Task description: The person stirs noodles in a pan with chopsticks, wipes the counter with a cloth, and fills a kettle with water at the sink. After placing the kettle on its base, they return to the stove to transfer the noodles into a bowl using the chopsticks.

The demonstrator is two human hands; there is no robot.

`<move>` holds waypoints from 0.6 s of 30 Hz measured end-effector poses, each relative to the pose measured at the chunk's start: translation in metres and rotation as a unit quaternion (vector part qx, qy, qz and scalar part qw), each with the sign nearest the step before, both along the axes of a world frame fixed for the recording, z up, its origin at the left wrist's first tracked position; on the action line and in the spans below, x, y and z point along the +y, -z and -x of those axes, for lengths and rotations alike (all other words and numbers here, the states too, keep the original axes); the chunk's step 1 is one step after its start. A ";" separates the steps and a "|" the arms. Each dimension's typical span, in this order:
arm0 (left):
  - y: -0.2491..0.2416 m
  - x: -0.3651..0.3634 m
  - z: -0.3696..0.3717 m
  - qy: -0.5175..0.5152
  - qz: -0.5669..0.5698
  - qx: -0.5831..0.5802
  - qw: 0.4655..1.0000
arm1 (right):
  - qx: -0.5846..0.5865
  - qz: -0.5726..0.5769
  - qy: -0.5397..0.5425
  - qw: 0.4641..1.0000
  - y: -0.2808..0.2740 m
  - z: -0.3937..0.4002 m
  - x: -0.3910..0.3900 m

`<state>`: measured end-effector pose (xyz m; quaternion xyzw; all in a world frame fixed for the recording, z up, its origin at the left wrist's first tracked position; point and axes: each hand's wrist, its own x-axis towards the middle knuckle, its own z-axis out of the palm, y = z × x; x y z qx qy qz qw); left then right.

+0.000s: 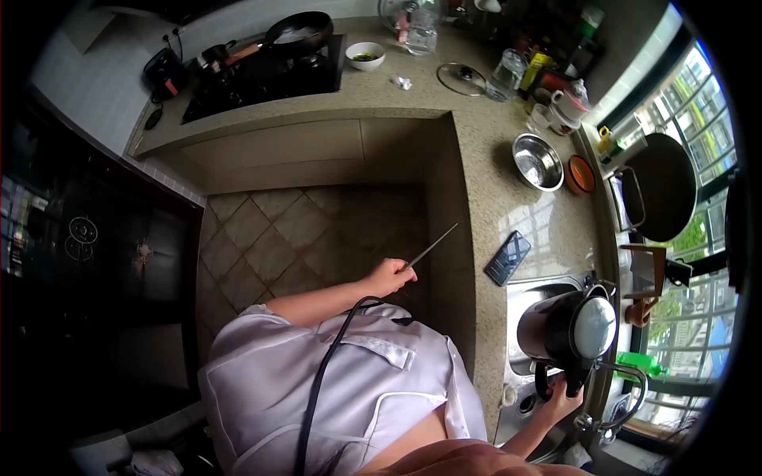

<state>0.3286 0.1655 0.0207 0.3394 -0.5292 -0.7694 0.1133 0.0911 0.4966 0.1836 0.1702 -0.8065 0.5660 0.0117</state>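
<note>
My left hand [389, 278] is closed around a thin pointed stick [431, 246], held out over the floor in front of the counter. It looks dark and narrow, and its far end points up and to the right. On the right, my right hand [562, 399] grips the black handle of an electric kettle [548, 327]. The kettle has a metallic body and a shiny round lid, and it overlaps the sink [520, 297] in this view. Beside the sink, a dark smartphone [508, 258] lies on the counter.
A curved faucet [635, 397] rises close to my right hand. Along the counter stand a steel bowl [537, 163], an orange bowl [580, 174], a glass lid [462, 78] and a white bowl [365, 56]. A frying pan [299, 32] sits on the stove [262, 87].
</note>
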 end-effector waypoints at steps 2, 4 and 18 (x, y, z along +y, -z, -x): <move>0.002 -0.027 -0.048 -0.036 0.002 -0.001 0.999 | 0.019 0.026 -0.045 0.998 -0.008 -0.030 -0.040; 0.003 -0.059 -0.105 -0.089 0.021 -0.022 0.996 | 0.002 0.044 -0.078 0.996 -0.005 -0.059 -0.081; 0.001 -0.127 -0.434 -0.488 0.104 -0.142 0.855 | -0.200 0.071 -0.460 0.862 0.010 -0.278 -0.481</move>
